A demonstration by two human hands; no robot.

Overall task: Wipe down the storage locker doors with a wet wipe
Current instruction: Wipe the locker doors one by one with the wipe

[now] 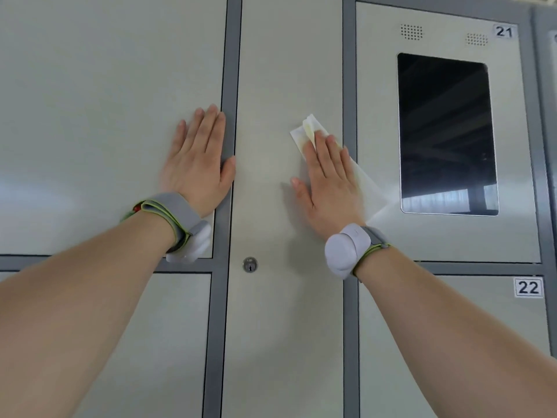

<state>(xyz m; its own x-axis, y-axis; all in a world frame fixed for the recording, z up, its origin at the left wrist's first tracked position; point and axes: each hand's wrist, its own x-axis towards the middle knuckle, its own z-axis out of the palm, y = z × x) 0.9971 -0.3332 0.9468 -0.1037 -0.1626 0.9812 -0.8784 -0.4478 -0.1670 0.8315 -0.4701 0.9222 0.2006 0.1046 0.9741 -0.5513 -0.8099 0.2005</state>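
The wet wipe (313, 137) lies flat against the tall narrow locker door (286, 70) in the middle of the view, pinned there under the right hand (328, 182), whose fingers are straight and pressed onto it. The crumpled, slightly yellowed upper corner of the wipe sticks out above the fingertips, and a thinner edge trails out to the right of the palm, over the grey frame strip (349, 86) toward the neighbouring door. The left hand (199, 164) rests well apart from the wipe, flat and spread with straight fingers on the wide door (105, 101) to the left, its thumb reaching over the grey frame post (230, 70) at that door's edge; it holds nothing. Both wrists wear grey bands with pale sensor pods. A round keyhole lock (250, 264) sits low on the middle door, below and between the hands. On the right, the door with a dark glass screen (446, 131) carries a label reading "21" (504, 32), and the door beneath it a label reading "22" (528, 287).
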